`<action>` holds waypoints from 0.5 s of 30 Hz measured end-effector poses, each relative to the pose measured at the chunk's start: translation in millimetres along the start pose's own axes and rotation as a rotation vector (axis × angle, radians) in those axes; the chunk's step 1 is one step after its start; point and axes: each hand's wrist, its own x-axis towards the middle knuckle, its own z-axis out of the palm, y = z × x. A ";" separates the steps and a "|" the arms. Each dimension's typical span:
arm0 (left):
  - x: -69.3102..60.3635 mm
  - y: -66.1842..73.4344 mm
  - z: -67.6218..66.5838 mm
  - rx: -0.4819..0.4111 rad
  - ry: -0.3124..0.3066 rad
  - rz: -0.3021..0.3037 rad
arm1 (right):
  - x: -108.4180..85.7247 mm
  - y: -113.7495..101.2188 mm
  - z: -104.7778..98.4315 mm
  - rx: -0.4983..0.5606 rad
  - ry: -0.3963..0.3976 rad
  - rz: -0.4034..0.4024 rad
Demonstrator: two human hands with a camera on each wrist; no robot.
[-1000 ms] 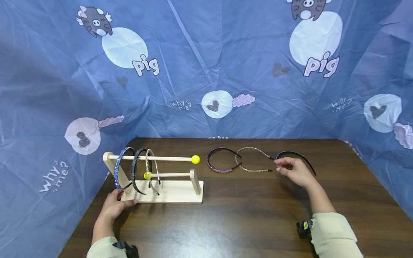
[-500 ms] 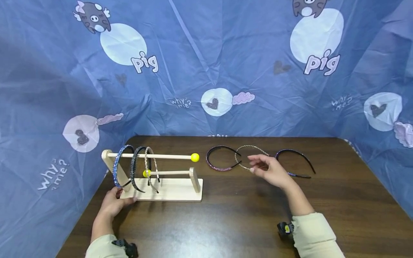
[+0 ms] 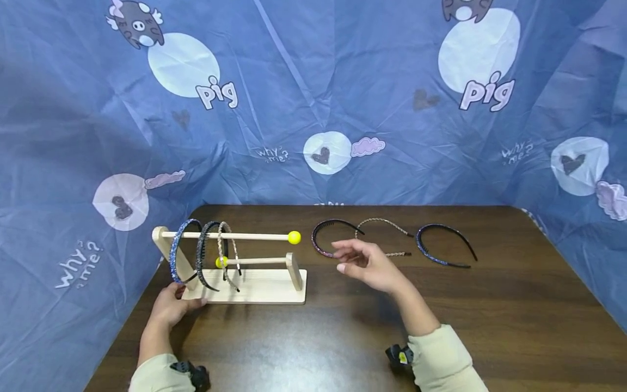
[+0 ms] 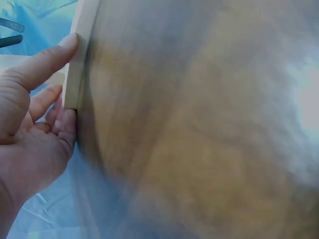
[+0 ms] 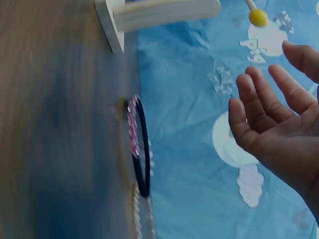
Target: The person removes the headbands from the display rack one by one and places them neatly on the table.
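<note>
My left hand (image 3: pixel 168 311) (image 4: pixel 32 149) grips the left end of the wooden stand's base (image 3: pixel 274 288) (image 4: pixel 75 89), thumb on the front edge. From the stand's upper rod hang a blue headband (image 3: pixel 174 250), a black one (image 3: pixel 200 256) and a braided one (image 3: pixel 220 250). Nothing is in my right hand (image 3: pixel 374 268) (image 5: pixel 284 124), which hovers with loosely bent fingers near the pink-and-black headband (image 3: pixel 315 242) (image 5: pixel 133 127). In the head view it partly covers that headband and the braided headband (image 3: pixel 382 220) (image 5: pixel 137 214) lying beside it.
Another blue headband (image 3: pixel 431 258) lies farther right on the brown table (image 3: pixel 514 294). Yellow balls cap the upper rod (image 3: pixel 294 237) and the lower rod (image 3: pixel 222 262). A blue printed cloth (image 3: pixel 274 109) hangs behind the table.
My right hand has moved left from the blue headband at the right, over the braided one, toward the pink-and-black one. My left hand keeps its grip on the base.
</note>
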 end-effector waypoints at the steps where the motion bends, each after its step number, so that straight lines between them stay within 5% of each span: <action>1: 0.3 0.7 -0.7 0.018 0.002 -0.001 | 1.4 -0.2 3.2 0.011 -0.010 -0.005; 7: 2.2 3.0 -1.1 0.082 0.026 0.029 | 7.0 -4.5 19.5 0.097 -0.051 -0.041; 15: 3.2 4.4 0.4 0.031 0.035 0.039 | 17.6 -0.3 41.3 0.174 -0.119 -0.110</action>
